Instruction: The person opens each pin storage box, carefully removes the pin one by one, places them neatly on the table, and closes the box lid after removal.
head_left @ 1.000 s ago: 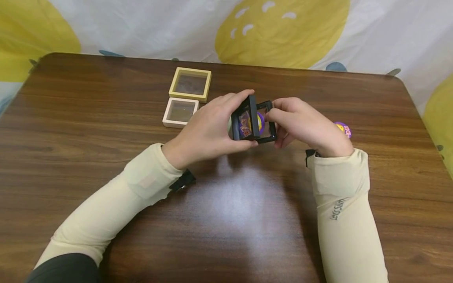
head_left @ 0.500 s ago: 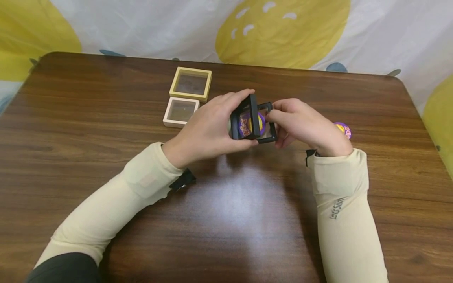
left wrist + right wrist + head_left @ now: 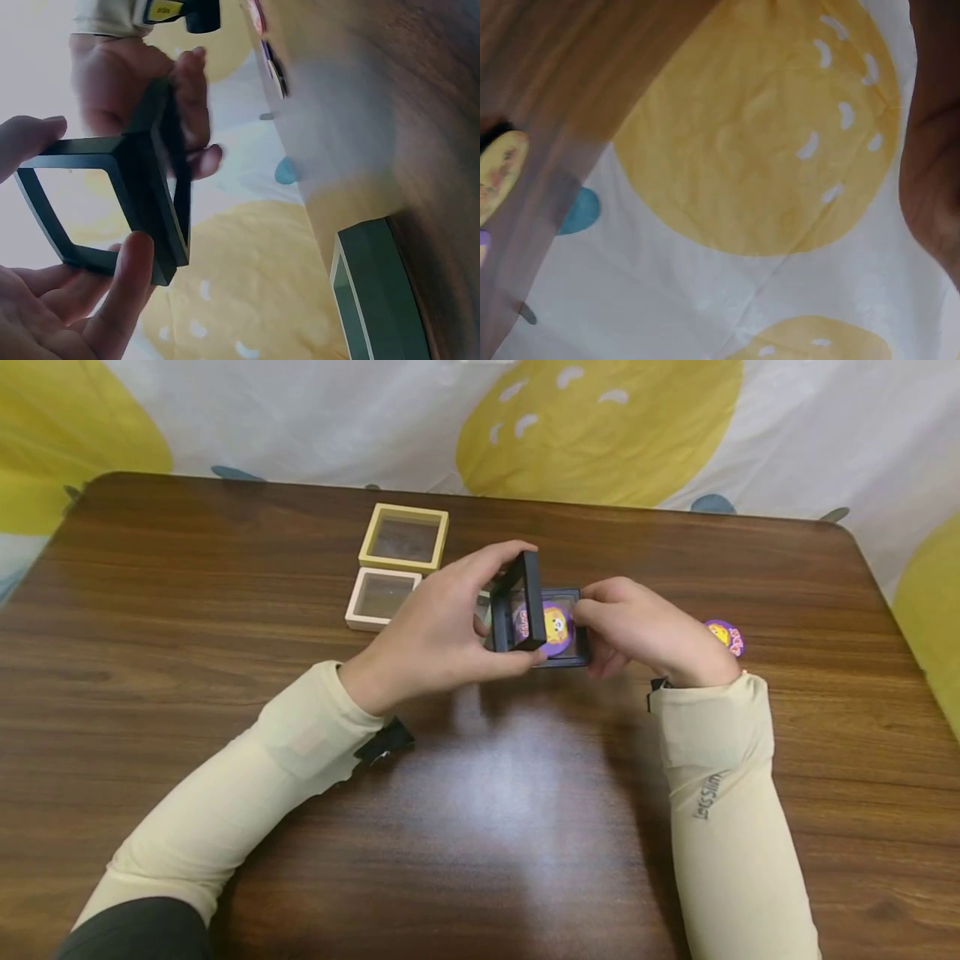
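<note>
In the head view a hinged black display frame (image 3: 531, 602) stands unfolded like a book, its left half raised and its right half lying flatter. My left hand (image 3: 431, 631) grips the raised half between thumb and fingers; the left wrist view shows this grip on the frame's rim (image 3: 112, 150). A round purple disc with a yellow cartoon animal (image 3: 557, 627) lies against the clear film of the right half. My right hand (image 3: 637, 627) pinches the right edge of that half, its thumb close to the disc. Its other fingers are partly hidden below.
A yellow frame (image 3: 403, 562) and a white frame (image 3: 354, 615) lie left on the brown table (image 3: 480, 860). A pale green frame (image 3: 483, 604) is mostly hidden behind my left hand. Another purple disc (image 3: 725, 637) lies beyond my right wrist. A patterned curtain (image 3: 315, 418) hangs behind.
The right half of the black frame has tilted flatter, and the disc's animal picture now shows more. My right hand has moved slightly down; my left hand keeps its grip with fingers spread wider.
</note>
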`<state>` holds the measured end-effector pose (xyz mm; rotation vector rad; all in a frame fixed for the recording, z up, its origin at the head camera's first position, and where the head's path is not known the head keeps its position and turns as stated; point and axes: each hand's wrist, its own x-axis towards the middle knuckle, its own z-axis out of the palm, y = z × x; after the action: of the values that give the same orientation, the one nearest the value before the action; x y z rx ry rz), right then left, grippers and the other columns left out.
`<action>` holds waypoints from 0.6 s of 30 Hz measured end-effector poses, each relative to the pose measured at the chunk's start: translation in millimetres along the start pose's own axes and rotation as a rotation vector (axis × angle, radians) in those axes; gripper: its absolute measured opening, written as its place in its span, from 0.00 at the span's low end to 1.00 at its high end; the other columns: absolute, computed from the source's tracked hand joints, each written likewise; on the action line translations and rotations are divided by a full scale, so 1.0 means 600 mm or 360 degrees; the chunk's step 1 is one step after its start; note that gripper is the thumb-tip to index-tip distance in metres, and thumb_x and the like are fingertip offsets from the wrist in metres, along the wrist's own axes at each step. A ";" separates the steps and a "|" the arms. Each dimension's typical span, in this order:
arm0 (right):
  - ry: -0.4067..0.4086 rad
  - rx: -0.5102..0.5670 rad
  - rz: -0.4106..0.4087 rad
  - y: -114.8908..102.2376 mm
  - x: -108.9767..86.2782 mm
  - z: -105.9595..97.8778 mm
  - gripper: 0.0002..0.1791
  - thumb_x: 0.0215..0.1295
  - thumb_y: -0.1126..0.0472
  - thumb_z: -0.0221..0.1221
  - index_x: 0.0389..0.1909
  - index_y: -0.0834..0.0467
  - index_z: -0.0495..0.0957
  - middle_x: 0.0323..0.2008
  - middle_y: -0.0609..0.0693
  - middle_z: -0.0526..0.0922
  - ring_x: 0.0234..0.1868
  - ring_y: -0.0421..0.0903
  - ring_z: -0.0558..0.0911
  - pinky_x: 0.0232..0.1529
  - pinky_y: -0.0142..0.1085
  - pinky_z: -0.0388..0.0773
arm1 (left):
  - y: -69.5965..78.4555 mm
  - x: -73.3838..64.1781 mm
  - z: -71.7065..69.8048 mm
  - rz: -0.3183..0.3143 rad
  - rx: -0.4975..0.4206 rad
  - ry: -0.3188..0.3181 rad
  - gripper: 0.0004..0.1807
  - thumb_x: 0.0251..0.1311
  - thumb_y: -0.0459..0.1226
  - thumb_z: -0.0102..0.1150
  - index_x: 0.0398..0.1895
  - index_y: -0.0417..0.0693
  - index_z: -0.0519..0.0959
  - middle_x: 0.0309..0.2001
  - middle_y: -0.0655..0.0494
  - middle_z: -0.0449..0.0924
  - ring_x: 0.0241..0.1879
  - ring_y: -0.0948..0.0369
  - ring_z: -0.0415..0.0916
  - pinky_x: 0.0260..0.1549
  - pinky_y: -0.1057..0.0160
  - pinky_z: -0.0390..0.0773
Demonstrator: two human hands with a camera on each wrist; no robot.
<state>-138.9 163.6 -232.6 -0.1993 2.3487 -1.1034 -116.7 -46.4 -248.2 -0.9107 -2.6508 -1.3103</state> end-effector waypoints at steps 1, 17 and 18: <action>-0.0010 0.0002 0.0009 0.002 0.002 0.000 0.13 0.66 0.60 0.41 0.33 0.64 0.72 0.14 0.49 0.76 0.17 0.45 0.80 0.25 0.42 0.81 | 0.000 0.000 0.000 -0.0007 -0.0047 -0.0005 0.46 0.41 0.43 0.74 0.66 0.45 0.63 0.54 0.54 0.74 0.44 0.63 0.73 0.34 0.68 0.80; -0.0100 0.0101 0.0052 0.024 0.019 -0.001 0.12 0.65 0.62 0.41 0.38 0.65 0.70 0.17 0.50 0.77 0.17 0.46 0.81 0.26 0.43 0.82 | -0.002 0.001 0.004 -0.0075 -0.0311 0.0014 0.45 0.40 0.38 0.75 0.65 0.44 0.63 0.56 0.52 0.74 0.53 0.62 0.73 0.33 0.71 0.82; -0.0097 0.0108 0.0052 0.024 0.019 -0.002 0.12 0.66 0.62 0.41 0.38 0.65 0.70 0.17 0.50 0.77 0.17 0.46 0.81 0.26 0.43 0.82 | -0.002 0.001 0.004 -0.0079 -0.0314 0.0014 0.46 0.40 0.38 0.75 0.65 0.44 0.63 0.56 0.51 0.74 0.53 0.62 0.73 0.33 0.71 0.82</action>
<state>-147.5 170.0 -247.6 -0.1671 2.2493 -1.1433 -117.3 -44.6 -250.5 -0.8607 -2.5886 -1.6062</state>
